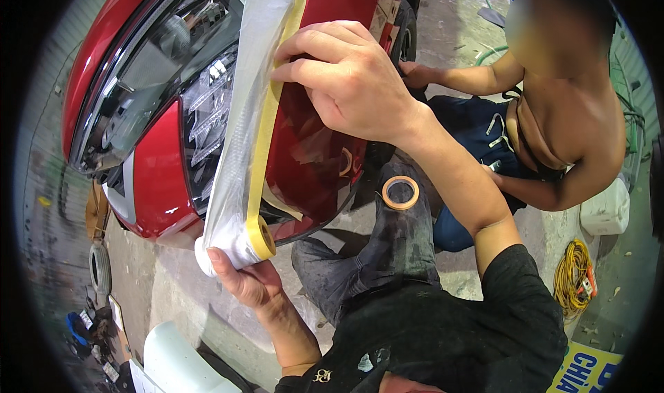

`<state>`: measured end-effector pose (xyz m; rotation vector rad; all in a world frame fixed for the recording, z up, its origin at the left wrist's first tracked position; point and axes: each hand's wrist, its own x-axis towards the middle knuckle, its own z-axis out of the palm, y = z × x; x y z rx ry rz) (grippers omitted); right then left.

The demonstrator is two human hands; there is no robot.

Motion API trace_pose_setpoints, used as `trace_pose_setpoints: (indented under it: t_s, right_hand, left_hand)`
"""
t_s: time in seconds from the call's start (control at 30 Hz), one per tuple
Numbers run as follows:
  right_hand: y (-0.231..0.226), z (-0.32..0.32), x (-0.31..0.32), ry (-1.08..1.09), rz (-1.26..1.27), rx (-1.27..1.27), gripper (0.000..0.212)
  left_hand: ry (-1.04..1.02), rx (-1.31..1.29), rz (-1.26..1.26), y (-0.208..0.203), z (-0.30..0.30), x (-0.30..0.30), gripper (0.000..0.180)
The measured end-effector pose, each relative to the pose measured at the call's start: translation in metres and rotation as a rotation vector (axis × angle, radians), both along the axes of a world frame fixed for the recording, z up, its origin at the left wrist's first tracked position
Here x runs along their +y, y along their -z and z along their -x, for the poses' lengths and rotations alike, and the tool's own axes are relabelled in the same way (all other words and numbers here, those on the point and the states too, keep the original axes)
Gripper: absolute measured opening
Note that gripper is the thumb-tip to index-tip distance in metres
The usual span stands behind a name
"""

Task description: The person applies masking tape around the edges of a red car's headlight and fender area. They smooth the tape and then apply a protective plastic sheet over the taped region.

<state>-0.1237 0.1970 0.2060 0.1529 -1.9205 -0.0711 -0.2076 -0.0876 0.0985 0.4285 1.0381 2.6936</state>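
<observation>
Two hands at work in the head view: left hand (252,284) grips the film roll (234,250) at 8 o'clock, thumb on top, other fingers mostly hidden. Right hand (346,71) at 12 has curled fingers on the yellow tape (262,165); pinching or pressing, can't tell. Uneven pull could imo wrinkle the film (238,123) or peel tape. Film's cut off around 11.

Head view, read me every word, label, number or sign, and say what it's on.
I can't copy wording, only say where it stands.
Yellow sign, lower right: large blue letters, cut off by the view's edge.
Black shirt: small gold mark, too small to read.
Film roll in the left hand: no readable print.
</observation>
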Motion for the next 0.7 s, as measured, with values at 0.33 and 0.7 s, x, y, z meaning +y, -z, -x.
trace_pose_setpoints:
  t_s: [0.33, 0.7]
  right_hand:
    - [0.012, 0.001, 0.003, 0.130, -0.186, 0.020, 0.018]
    - [0.008, -0.012, -0.003, 0.192, -0.310, -0.113, 0.018]
  left_hand:
    - [-0.089, 0.104, 0.142, 0.014, -0.010, -0.001, 0.067]
    - [-0.550, 0.987, 0.501, 0.019, -0.023, 0.012, 0.064]
